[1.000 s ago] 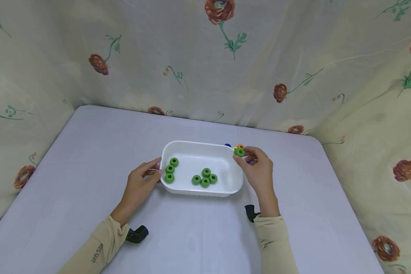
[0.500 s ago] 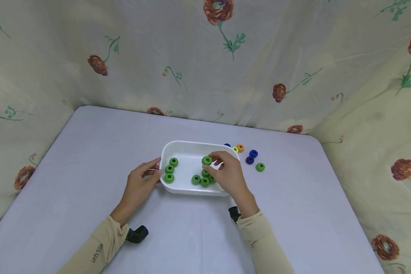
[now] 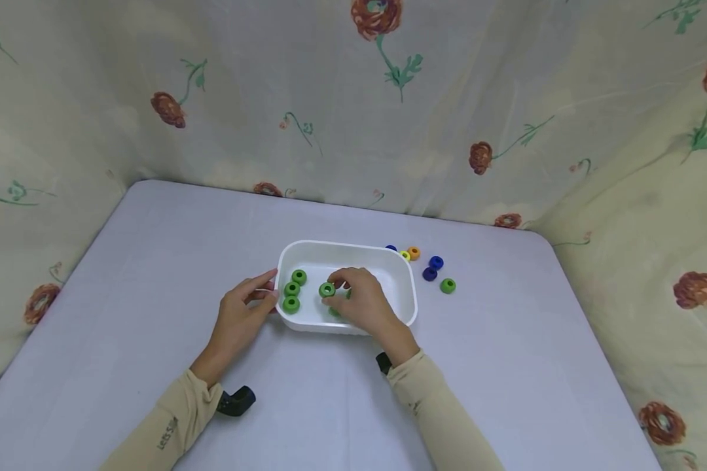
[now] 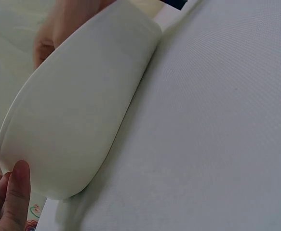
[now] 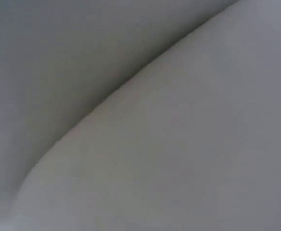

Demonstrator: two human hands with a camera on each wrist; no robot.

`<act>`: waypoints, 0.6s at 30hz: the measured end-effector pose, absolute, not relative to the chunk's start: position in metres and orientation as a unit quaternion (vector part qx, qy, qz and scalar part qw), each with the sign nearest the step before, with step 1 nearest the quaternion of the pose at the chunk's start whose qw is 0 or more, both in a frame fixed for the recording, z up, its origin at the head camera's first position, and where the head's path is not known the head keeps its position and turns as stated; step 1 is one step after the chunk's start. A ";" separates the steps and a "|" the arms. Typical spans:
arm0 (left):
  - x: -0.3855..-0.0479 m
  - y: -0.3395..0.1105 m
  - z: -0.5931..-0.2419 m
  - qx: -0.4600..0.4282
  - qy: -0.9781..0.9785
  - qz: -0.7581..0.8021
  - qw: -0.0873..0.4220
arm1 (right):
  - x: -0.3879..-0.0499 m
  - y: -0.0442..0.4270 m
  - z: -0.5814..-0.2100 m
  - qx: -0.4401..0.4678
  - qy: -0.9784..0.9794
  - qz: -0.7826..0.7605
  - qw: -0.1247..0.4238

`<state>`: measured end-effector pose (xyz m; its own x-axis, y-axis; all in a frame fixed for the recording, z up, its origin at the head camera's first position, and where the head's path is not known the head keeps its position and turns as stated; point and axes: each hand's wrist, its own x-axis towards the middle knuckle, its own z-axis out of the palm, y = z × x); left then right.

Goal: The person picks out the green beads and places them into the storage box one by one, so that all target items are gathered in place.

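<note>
A white plastic tray (image 3: pixel 395 278) stands on the table, and my left hand (image 3: pixel 240 322) holds its left end, thumb (image 4: pixel 17 187) against the outer wall. Over the tray, my right hand (image 3: pixel 364 304) pinches a green bead (image 3: pixel 326 290) with a hole through it between thumb and forefinger. Three more green beads (image 3: pixel 291 289) lie in a row at the tray's left end. Other green beads under my right hand are mostly hidden. The right wrist view shows only blurred pale surfaces.
Right of the tray lie two blue beads (image 3: pixel 433 268) and a single green bead (image 3: pixel 448 286). Orange (image 3: pixel 414 253) and yellow (image 3: pixel 405 256) beads sit behind its far right corner, beside another partly hidden blue one. A flowered curtain (image 3: pixel 330 131) hangs behind the table.
My right hand has carried the green bead leftward from the tray's right edge to its middle, and lower. Beads right of the tray have come into sight. The left hand keeps its place.
</note>
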<state>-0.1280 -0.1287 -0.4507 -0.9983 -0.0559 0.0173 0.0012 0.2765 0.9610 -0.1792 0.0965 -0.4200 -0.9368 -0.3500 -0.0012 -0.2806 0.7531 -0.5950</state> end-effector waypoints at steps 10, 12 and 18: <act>-0.126 -0.128 -0.451 0.022 -0.804 -0.593 0.026 | -0.186 0.080 -0.423 -0.233 0.927 -0.263 0.129; -0.126 -0.128 -0.451 0.023 -0.801 -0.597 0.023 | -0.187 0.079 -0.424 -0.236 0.926 -0.262 0.136; -0.127 -0.129 -0.449 0.017 -0.797 -0.603 0.019 | -0.190 0.076 -0.425 -0.239 0.925 -0.256 0.149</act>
<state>-0.1274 -0.1286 -0.4492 -0.9987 -0.0508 0.0096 -0.0046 0.2724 0.9622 -0.1903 0.0763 -0.4248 -0.8416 -0.5179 -0.1532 -0.3652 0.7547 -0.5450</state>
